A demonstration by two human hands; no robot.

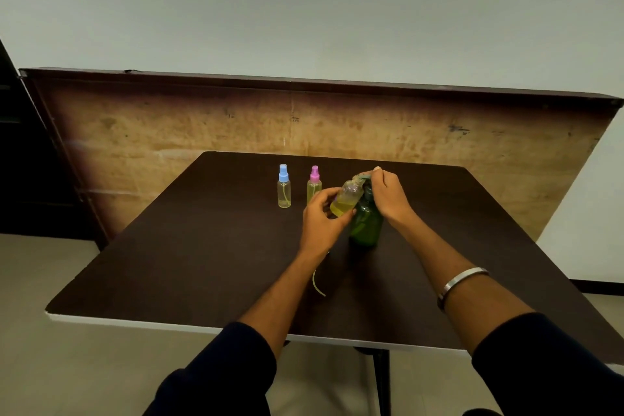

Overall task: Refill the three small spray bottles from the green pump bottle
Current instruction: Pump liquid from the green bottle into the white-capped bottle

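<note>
The green pump bottle point(366, 224) stands upright near the middle of the dark table point(202, 246). My right hand point(388, 194) rests on its pump head. My left hand point(320, 219) holds an uncapped small clear bottle point(347, 199), tilted with its mouth against the pump spout and yellow liquid in its lower part. Two more small spray bottles stand upright to the left: one with a blue cap point(284, 186), one with a pink cap point(314, 184). A thin dip tube point(317, 284) lies on the table by my left forearm; its spray cap is hidden.
A large wooden board point(169, 125) leans upright behind the table against a pale wall. The table's white front edge point(135, 322) is near me. A dark cabinet point(20, 162) stands at the far left. I wear a metal bangle point(459, 282) on the right wrist.
</note>
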